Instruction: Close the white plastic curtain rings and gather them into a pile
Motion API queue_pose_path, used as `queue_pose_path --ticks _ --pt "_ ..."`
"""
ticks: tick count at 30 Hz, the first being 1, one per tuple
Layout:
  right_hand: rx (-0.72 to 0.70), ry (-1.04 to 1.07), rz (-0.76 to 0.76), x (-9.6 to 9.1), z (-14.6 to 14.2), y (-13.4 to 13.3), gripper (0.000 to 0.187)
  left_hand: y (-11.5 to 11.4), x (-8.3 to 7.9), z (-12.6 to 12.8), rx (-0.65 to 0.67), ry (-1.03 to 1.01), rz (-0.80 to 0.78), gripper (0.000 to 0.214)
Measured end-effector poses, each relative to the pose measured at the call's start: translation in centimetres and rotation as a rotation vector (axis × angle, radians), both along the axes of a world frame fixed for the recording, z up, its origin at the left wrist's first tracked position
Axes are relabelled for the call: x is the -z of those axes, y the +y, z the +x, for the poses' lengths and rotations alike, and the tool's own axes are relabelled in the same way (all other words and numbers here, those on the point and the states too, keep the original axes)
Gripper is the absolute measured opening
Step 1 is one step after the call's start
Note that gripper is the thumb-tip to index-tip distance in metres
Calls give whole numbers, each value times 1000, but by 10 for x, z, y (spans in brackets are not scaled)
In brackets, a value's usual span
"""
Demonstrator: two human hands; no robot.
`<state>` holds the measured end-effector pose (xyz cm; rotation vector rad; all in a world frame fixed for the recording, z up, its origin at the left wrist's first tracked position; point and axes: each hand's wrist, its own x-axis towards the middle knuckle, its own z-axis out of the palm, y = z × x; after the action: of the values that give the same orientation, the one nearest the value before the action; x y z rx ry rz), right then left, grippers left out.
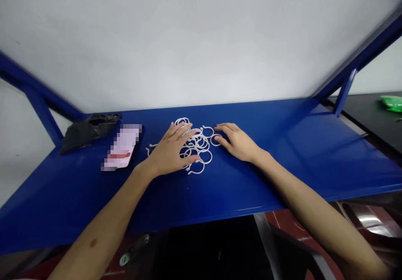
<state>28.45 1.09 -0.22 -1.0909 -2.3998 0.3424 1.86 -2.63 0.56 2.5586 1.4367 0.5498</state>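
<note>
A loose heap of thin white rings (pixel 205 157), some with a gap and small knobbed ends, lies on the blue shelf top (pixel 194 200). My left hand (pixel 171 150) rests over the left part of the heap with its fingers spread, hiding some of the rings. On the heap's right side is my right hand (pixel 235 141), palm down, its fingers apart and the tips at the edge of one ring (pixel 216 140). Neither hand has anything gripped in it.
Left of the heap lies a phone (pixel 122 148) with a lit, blurred screen. Beyond it is a crumpled black plastic bag (pixel 89 129). Blue metal braces (pixel 345 91) rise at both ends, with a white wall (pixel 194 41) behind. A green packet (pixel 392 102) sits far right.
</note>
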Motion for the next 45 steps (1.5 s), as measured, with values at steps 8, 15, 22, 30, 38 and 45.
queue_pose_path --ticks 8,15,22,30,38,45 --pt "-77 -105 15 -7 12 1 27 -9 9 14 111 147 0 68" --pt "-92 -131 -63 -2 16 6 24 -8 7 10 103 56 -12 56" --pt "-145 9 -79 -1 19 8 25 -5 -1 38 57 -25 112 44" --pt "-218 171 2 -14 13 -4 24 4 6 65 -6 -48 131 40" --pt "-72 390 98 -16 0 -17 32 0 5 57 -35 -728 -243 34" --pt "30 399 -23 4 -12 -17 26 1 10 62 -108 -1090 -551 33"
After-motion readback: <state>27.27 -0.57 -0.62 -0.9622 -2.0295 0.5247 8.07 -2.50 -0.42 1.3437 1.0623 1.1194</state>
